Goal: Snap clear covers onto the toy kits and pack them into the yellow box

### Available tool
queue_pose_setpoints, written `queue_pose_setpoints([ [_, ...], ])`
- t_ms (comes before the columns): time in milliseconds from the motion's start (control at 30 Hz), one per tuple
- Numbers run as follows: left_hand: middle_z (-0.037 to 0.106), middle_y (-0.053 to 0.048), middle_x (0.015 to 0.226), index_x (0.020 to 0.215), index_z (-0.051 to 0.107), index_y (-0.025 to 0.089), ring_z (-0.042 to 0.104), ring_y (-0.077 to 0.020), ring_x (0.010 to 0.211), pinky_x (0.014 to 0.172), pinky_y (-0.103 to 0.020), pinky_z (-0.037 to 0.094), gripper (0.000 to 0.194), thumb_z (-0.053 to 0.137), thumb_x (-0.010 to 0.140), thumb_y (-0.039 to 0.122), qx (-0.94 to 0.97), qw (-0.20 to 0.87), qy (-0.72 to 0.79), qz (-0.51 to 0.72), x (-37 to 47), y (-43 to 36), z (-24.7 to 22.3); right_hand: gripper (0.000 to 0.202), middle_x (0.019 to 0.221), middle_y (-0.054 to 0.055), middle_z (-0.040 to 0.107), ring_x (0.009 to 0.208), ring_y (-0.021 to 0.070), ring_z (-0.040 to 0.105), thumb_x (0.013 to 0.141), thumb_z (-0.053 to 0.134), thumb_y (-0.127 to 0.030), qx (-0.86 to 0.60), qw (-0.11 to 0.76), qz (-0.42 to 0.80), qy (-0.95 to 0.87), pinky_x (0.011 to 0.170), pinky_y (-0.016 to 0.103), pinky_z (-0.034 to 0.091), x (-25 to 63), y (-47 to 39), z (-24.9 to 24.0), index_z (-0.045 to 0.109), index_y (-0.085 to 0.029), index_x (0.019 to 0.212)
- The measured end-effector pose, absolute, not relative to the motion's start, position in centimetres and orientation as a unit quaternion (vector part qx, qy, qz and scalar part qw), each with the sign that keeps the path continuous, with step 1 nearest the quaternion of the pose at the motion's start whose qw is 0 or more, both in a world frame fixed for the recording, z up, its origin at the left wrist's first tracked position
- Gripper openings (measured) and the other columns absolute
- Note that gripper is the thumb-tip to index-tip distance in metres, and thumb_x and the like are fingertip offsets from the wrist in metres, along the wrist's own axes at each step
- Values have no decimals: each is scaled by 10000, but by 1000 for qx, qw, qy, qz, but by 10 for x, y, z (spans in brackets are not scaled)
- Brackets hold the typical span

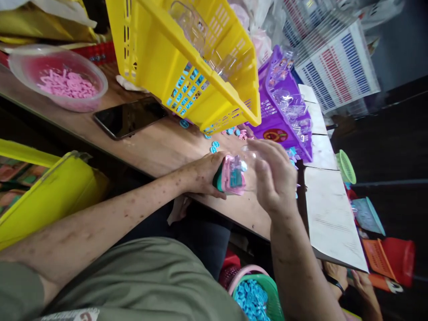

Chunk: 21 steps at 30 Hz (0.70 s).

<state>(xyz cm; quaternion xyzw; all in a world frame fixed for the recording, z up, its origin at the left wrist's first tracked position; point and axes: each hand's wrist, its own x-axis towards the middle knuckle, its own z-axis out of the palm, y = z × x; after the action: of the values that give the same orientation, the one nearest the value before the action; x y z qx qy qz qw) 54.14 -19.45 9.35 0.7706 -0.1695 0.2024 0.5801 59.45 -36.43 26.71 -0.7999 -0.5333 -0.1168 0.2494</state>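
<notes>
My left hand (207, 174) is closed around a small pink and teal plastic toy case (234, 176), whose pink-rimmed face points to the right, with teal and clear parts inside. Just right of it, over the table, hovers my right hand (276, 178). Its fingers are stretched forward with the thumb apart, and I see no object in them. Shiny glints show near its fingertips, too small to make out. Several round blue pieces (214, 146) and some pink bits (245, 134) lie on the wooden table (160, 156) beyond my hands.
A yellow basket (187, 58) holding clear plastic parts stands ahead, beside a purple basket (284, 107). Left are a phone (130, 117) and a bowl (20, 62) of pink pieces. Below is a green basket (279, 294) of blue pieces. Another person's hands (364, 287) show lower right.
</notes>
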Motion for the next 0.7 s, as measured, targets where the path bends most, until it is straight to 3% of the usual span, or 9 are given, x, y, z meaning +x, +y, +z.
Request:
queue_pose_setpoints([
  [200, 642, -150, 1592, 1581, 478, 279, 634, -439, 1494, 1273, -624, 511, 1174, 1128, 615, 435, 764, 593, -157, 199, 538, -196, 97, 415, 1443, 138, 766, 1379, 359, 734, 1153, 570, -435, -834, 185, -78, -514, 1198, 591, 616, 602, -363, 249, 781, -287, 1479],
  [433, 662, -152, 1539, 1532, 512, 281, 642, -453, 1463, 1237, -653, 532, 1116, 1129, 613, 426, 774, 592, -136, 180, 536, -196, 99, 439, 1448, 125, 757, 1395, 378, 721, 1099, 626, -364, -846, 169, -95, -496, 1202, 620, 623, 596, -370, 248, 775, -319, 1509],
  [700, 660, -182, 1524, 1503, 503, 239, 638, -457, 1457, 1222, -643, 540, 1084, 1124, 635, 427, 788, 574, -145, 168, 534, -195, 101, 463, 1442, 171, 745, 1372, 397, 734, 1065, 645, -339, -846, 153, -98, -501, 1171, 625, 636, 591, -369, 248, 774, -257, 1502],
])
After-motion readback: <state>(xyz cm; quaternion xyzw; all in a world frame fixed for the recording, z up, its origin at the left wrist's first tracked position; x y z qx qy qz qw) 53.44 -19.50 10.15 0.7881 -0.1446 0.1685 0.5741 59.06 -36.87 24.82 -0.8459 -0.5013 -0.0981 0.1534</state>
